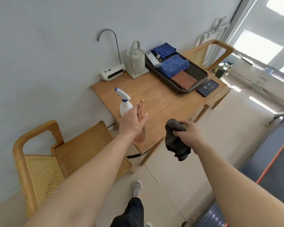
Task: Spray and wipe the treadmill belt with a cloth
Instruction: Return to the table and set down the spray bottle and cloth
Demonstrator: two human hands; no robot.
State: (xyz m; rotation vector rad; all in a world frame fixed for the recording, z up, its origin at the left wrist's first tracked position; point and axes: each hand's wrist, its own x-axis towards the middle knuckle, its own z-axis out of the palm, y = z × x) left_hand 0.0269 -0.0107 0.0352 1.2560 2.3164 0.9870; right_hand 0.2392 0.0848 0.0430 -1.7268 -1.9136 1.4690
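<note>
Right hand (187, 133) grips one dark cloth (174, 141); left hand (131, 124) holds one slim orange object (141, 107) beside one spray bottle (125, 105); two blue towels (174, 65) behind.

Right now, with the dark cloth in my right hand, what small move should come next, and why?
Probably lay the slim orange flat object on the light wooden table. The left hand holds it, the right hand grips the crumpled dark cloth, so no hand is free for the white spray bottle with the blue nozzle standing just beside the left hand.
</note>
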